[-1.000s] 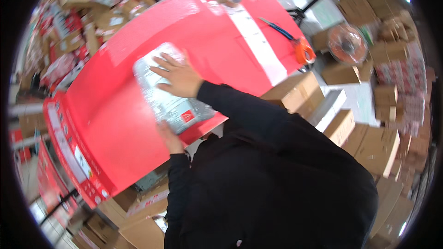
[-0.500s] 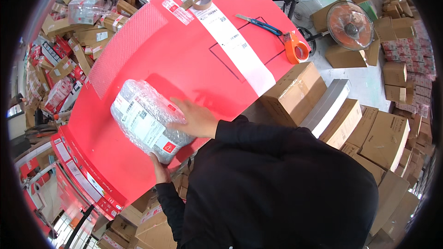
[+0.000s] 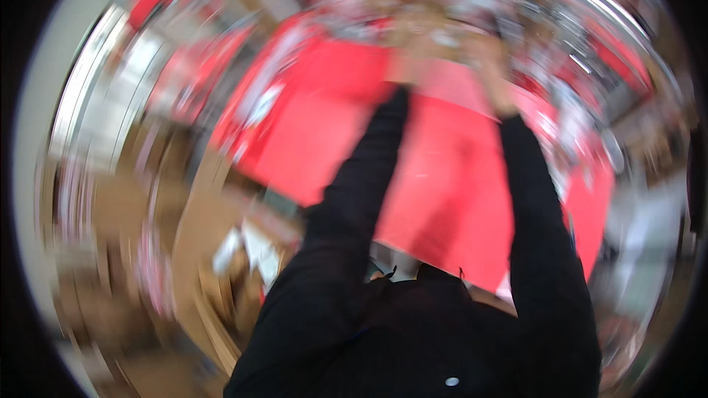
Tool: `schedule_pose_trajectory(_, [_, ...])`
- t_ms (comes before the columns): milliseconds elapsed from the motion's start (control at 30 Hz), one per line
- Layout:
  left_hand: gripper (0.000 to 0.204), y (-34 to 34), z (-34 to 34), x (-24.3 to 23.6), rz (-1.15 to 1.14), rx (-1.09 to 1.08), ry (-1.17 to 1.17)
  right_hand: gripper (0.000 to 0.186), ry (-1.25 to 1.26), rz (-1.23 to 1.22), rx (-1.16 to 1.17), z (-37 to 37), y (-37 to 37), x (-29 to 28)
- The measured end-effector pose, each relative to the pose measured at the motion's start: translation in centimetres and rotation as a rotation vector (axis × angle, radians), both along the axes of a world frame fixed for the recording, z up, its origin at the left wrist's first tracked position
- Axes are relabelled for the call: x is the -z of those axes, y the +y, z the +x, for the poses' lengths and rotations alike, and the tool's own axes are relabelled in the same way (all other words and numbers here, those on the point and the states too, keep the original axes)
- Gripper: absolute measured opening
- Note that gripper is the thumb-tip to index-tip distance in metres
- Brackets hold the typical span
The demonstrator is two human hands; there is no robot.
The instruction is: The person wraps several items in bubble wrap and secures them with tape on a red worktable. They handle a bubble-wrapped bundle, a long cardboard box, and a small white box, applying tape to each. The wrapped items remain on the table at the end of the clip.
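Both my arms reach forward over the red tabletop [image 3: 439, 184], and the picture is badly smeared by motion. My left hand [image 3: 405, 59] is at the table's far edge, fingers blurred. My right hand [image 3: 493, 74] is a little to the right at the same edge, also too blurred to show its fingers. I cannot make out whether either holds the bubble-wrapped package seen earlier; a brownish, pale blur lies between and beyond them. A lighter pink translucent strip [image 3: 450, 85] lies on the table near my hands.
Blurred piles of red, white and brown packages [image 3: 346, 0] lie beyond the table. Cardboard boxes [image 3: 118, 206] are stacked at the left and lower left. A pale floor [image 3: 641, 221] shows at the right, and a bright window-like area [image 3: 118, 81] at the upper left.
My view has swung round. Both hands have moved from the near part of the table to its far edge, arms stretched out. The wrapped package is no longer distinguishable.
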State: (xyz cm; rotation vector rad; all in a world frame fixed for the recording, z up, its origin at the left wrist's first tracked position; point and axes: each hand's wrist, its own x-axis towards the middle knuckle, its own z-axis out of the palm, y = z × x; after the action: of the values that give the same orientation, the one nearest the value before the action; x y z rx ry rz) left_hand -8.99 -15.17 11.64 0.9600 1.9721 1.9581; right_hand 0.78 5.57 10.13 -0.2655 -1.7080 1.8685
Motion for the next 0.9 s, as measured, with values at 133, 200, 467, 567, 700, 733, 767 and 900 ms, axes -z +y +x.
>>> schedule_pose_trajectory(133, [0.05, -8.2, 15.3, 8.6, -0.273, 0.317, 0.363, 0.05, -0.305, -0.172, 0.068, 8.6, -6.0, 9.9])
schedule_pose_trajectory(200, [0.05, -19.3, 23.0, 12.8, -0.43, 0.486, 0.346, 0.047, -0.523, -0.235, 0.061, 14.6, -13.9, 15.7])
schedule_pose_trajectory(467, [0.039, -68.9, 40.2, 3.7, -0.074, -0.741, -0.552, 0.04, -0.583, -0.02, -0.564, 23.3, -43.4, 14.2])
schedule_pose_trajectory(567, [0.043, -89.7, 48.5, 2.5, -0.391, -1.564, -0.513, 0.041, -0.463, 0.003, -0.892, 20.0, -60.4, 6.9])
schedule_pose_trajectory(700, [0.077, -98.6, 60.6, 4.6, -0.615, -1.256, -1.133, 0.067, -0.605, 0.014, -1.645, 21.3, -82.9, 8.4])
schedule_pose_trajectory(733, [0.083, -98.2, 62.7, 5.7, -0.496, -1.142, -1.238, 0.078, -0.766, 0.119, -1.774, 22.1, -88.4, 8.6])
schedule_pose_trajectory(767, [0.088, -97.1, 64.4, 6.7, -0.401, -1.118, -1.295, 0.103, -0.819, 0.136, -1.729, 24.4, -92.3, 9.3])
schedule_pose_trajectory(900, [0.076, -95.3, 62.0, 6.7, -0.551, -1.162, -1.214, 0.12, -0.908, -0.235, -1.605, 30.9, -101.6, 12.6])
